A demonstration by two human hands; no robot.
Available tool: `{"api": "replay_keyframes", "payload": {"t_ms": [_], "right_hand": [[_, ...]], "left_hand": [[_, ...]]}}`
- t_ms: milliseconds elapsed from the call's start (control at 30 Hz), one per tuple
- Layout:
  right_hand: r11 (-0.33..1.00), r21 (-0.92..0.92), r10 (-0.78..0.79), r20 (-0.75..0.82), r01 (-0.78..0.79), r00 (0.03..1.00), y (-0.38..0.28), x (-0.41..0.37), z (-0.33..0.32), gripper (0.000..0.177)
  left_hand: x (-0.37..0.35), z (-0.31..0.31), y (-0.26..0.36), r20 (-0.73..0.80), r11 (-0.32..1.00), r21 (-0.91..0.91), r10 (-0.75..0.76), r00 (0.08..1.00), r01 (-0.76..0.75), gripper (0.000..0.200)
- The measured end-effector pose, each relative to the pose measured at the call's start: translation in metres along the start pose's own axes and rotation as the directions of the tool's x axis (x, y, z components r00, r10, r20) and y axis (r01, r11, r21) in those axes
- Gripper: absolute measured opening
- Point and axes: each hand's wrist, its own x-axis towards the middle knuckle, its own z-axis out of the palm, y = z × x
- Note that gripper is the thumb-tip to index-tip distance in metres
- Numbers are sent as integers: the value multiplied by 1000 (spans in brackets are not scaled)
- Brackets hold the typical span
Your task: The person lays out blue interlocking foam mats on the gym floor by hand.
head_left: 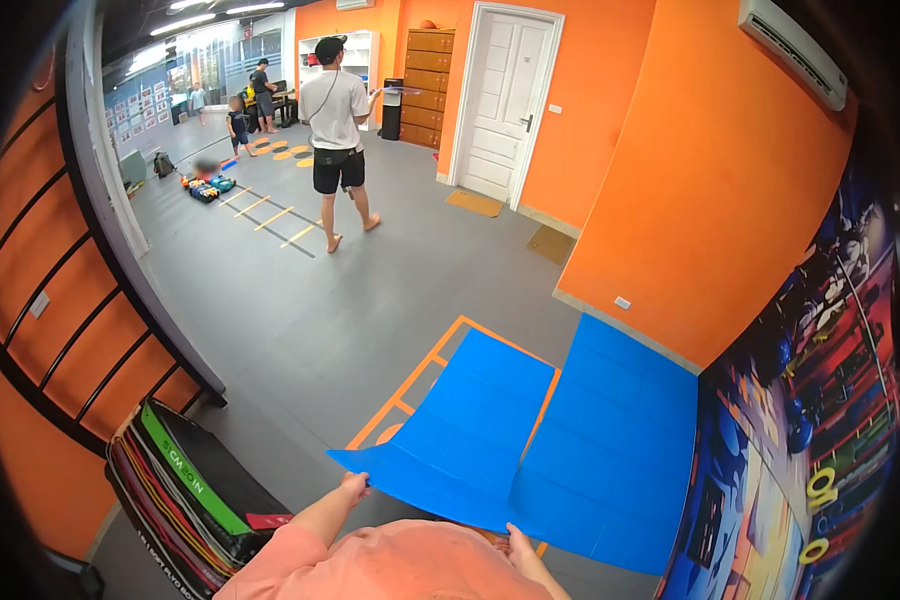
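A blue mat [470, 400] stretches out in front of me, its near end lifted and curved while its far part lies on the floor. My left hand [355, 486] is closed on the mat's near left corner. At the near right corner, my right hand [515, 545] grips the same mat's edge. Beside it on the right, a second blue mat [615, 430] lies flat, running up to the wall. Orange floor markings [420, 378] show along the left and far sides of the held mat.
A stack of plyo boxes [175, 500] stands at my left, below a black wall ladder [90, 240]. Ahead, a person in a white shirt [338, 105] stands near ladder markings [270, 217]. Farther back are other people, bags [205, 188], a white door [500, 105] and a wooden cabinet [427, 90].
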Motion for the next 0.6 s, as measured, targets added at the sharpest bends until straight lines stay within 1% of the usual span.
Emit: {"api": "replay_keyframes", "payload": {"t_ms": [33,67,133,167,200,233,267,300,333,367,400,467,500,567,600], "right_hand": [[999,25,-31,-44,32,999,14,4,1,33],[988,92,-125,30,122,992,36,20,-4,33],[986,164,-40,6,39,999,58,6,0,32],[993,120,-7,15,5,1000,68,-1,0,31],[996,84,33,21,-34,999,80,-12,3,32],[995,74,-66,-48,70,997,94,-21,11,33],[967,81,-237,-47,240,970,109,-37,17,32],[945,125,-296,-61,302,953,122,-52,22,33],[980,66,-188,-21,189,982,134,-52,16,34],[986,49,-156,-36,158,987,144,-54,15,36],[991,27,-128,-47,129,991,152,-58,17,38],[998,13,-54,-29,55,998,168,-64,14,36],[999,31,-37,-47,38,998,184,-62,14,36],[996,-83,18,-111,-27,994,215,-47,8,35],[996,-82,32,-118,-42,993,234,-43,2,35]], "left_hand": [[-5,-6,-6,33,1000,12,-18,999,18,21],[-10,-14,-14,35,999,29,-25,999,24,21],[-17,-29,-31,77,998,58,-8,997,3,21],[-21,-37,-40,85,996,91,-22,996,14,21],[-24,-45,-48,75,997,75,-9,997,4,20],[-27,-51,-59,69,998,66,0,998,-5,19],[-20,-59,-73,76,998,58,24,997,-28,19],[-14,-66,-90,92,997,55,42,995,-47,19],[-18,-72,-100,85,998,53,17,996,-22,20],[-22,-75,-102,76,999,44,6,997,-9,21],[-26,-78,-108,104,996,91,-3,995,-6,21],[-34,-88,-125,78,996,75,-52,996,46,26],[-34,-93,-136,91,993,100,-64,994,55,26],[-33,-104,-163,107,963,216,-187,976,161,38],[-34,-113,-178,158,946,282,-211,965,160,43]]}}
